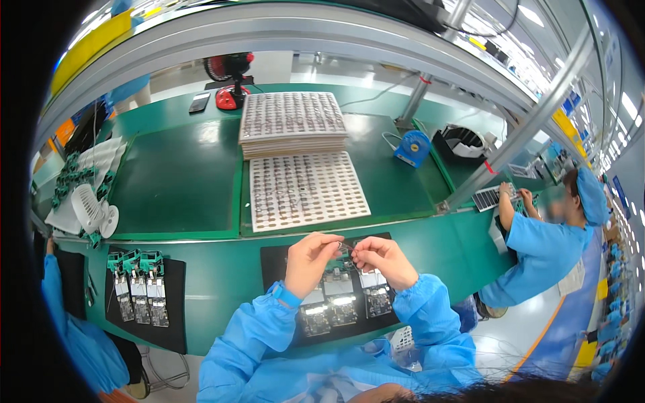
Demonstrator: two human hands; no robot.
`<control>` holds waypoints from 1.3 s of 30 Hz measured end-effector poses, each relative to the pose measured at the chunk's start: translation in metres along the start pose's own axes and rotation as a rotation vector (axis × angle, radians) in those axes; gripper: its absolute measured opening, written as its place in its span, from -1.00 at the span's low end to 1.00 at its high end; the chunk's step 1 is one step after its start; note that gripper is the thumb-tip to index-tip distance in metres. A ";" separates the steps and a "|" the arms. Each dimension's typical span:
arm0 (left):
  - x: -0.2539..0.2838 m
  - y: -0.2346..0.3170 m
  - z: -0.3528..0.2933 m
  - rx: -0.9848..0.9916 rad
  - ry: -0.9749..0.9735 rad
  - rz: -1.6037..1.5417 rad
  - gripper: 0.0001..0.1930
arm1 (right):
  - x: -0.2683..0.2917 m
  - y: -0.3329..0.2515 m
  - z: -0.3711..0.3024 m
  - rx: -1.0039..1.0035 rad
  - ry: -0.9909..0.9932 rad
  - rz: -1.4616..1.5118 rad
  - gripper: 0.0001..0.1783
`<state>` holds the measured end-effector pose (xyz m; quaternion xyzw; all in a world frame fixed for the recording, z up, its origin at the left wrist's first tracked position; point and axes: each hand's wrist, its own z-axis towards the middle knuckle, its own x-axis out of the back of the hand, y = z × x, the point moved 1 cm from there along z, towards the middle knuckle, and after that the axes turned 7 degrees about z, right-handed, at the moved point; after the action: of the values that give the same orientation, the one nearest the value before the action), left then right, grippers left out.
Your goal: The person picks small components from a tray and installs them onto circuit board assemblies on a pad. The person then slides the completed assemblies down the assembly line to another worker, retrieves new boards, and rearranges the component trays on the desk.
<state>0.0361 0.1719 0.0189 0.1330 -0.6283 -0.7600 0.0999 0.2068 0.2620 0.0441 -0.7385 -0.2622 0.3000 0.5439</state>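
My left hand (312, 263) and my right hand (384, 260) meet over the black mat (272, 265), both with fingers pinched. Between the fingertips runs a thin dark reddish wire (347, 247); whatever sits at its ends is too small to make out. A blue band circles my left wrist. Below my hands, several circuit boards (343, 309) lie side by side on the mat, with white and green parts at their far ends. My fingers and sleeves partly cover them.
Ahead lies a white tray (363, 207) with rows of small parts, before a stack of trays (293, 146). At left, another black mat (176, 295) carries circuit boards (140, 305). Fans, a blue round device (412, 148) and a phone (199, 102) stand farther off. Co-workers sit both sides.
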 end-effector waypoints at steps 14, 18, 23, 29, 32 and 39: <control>-0.062 -0.053 0.011 -0.418 -0.059 0.843 -0.88 | 0.046 0.076 -0.026 0.140 0.208 -0.295 -0.81; -0.067 -0.059 0.011 -0.423 -0.059 0.934 -0.91 | 0.047 0.070 -0.025 0.113 0.241 -0.370 -0.82; -0.070 -0.059 0.008 -0.438 -0.069 0.941 -0.88 | 0.051 0.073 -0.026 0.124 0.232 -0.379 -0.83; -0.066 -0.060 -0.002 -0.472 -0.127 1.048 -0.73 | 0.061 0.087 -0.028 0.061 0.195 -0.118 -0.80; -0.060 -0.058 -0.004 -0.505 -0.152 1.144 -0.63 | 0.069 0.086 -0.036 -0.039 0.094 0.017 -0.76; -0.051 -0.048 -0.015 -0.436 -0.134 1.076 -0.57 | 0.038 0.049 -0.051 -0.105 0.068 0.217 -0.84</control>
<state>0.0898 0.1835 -0.0271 -0.2768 -0.4416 -0.7208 0.4570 0.2729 0.2428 0.0025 -0.7998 -0.1777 0.3178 0.4773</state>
